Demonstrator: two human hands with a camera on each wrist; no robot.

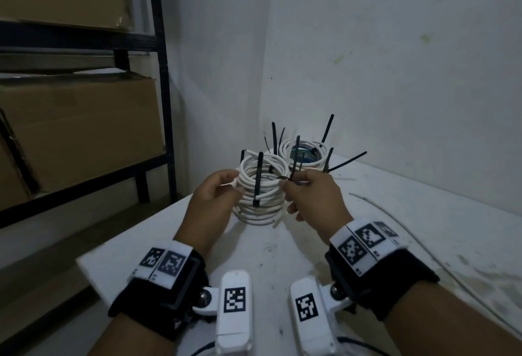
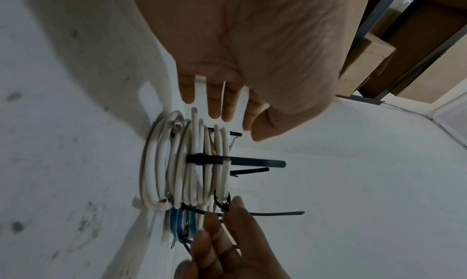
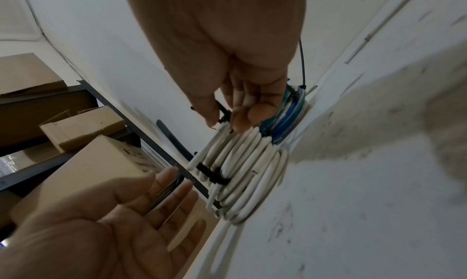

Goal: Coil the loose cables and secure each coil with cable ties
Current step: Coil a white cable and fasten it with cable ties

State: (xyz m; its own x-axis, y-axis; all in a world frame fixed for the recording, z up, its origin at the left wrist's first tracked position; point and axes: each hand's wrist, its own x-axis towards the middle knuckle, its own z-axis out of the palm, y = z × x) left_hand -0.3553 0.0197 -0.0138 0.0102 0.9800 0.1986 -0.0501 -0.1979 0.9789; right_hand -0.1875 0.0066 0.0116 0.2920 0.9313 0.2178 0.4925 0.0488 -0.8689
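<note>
Head view: both hands work a cable tie onto the white coil at the counter's far corner.

Boxes (image 1: 79, 129) sit on a dark rack (image 1: 163, 73) at far left. Next, the left hand (image 1: 214, 194) steadies the white coil (image 1: 260, 186); its fingers look fairly straight in both wrist views, so I judge that grip open, touching the coil's left side at most. The coil stands on the counter (image 1: 395, 228) and already carries one fastened tie (image 1: 257, 183) at its front. At its right side, the right hand (image 1: 313, 194) pinches a second tie (image 1: 293, 166), apparently looped but not yet pulled tight. Behind, a blue-and-white coil (image 1: 306, 152) bristles with ties and looks done. Farther right, a loose cable (image 1: 409, 223) trails across the counter, uncoiled, so some of the job probably remains.
</note>
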